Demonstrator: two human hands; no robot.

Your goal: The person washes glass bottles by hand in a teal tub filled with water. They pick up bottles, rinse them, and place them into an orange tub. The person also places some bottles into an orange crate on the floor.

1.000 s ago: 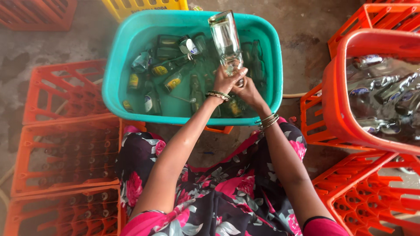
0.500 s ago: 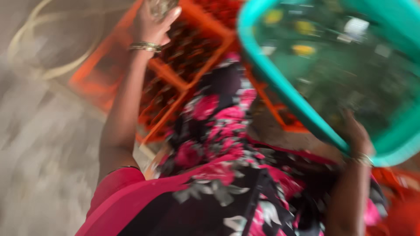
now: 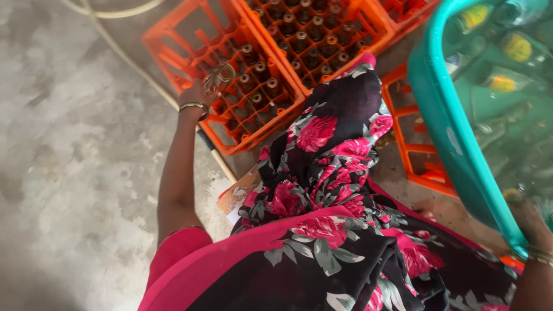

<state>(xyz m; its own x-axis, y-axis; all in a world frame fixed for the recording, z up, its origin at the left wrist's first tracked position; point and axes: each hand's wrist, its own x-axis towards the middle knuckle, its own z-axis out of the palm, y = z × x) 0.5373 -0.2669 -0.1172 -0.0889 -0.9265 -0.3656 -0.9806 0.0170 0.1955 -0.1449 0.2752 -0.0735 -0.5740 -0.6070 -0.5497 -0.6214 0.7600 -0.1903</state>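
The left hand (image 3: 199,95) reaches out over the near corner of an orange bottle crate (image 3: 230,86) on the concrete floor (image 3: 69,173), its fingers closed around a clear glass bottle (image 3: 219,76) held above the crate's open cells. Those cells near the hand are bare at the crate's outer edge; further in, brown bottle tops fill the compartments. A second orange crate (image 3: 314,34) touches the first along one side and is packed with bottles, so the free room lies at the first crate's left edge and on the wide bare floor beyond it. A pale hose (image 3: 144,72) runs along the floor just beside the crate and passes under the forearm.

Half a second ago the view was smeared and the left hand was high at the top edge; now the picture is sharp, the hand sits lower and closer to the crate cells, and the teal tub (image 3: 455,132) has swung to the right edge.

The right hand (image 3: 527,222) rests at the tub's rim, largely cut off by the frame corner; whether its fingers grip anything cannot be told. The tub's contents are blurred shapes under water. The floral dress (image 3: 328,173) hides the floor beneath the person, and a third orange crate (image 3: 412,144) shows only partly between dress and tub.
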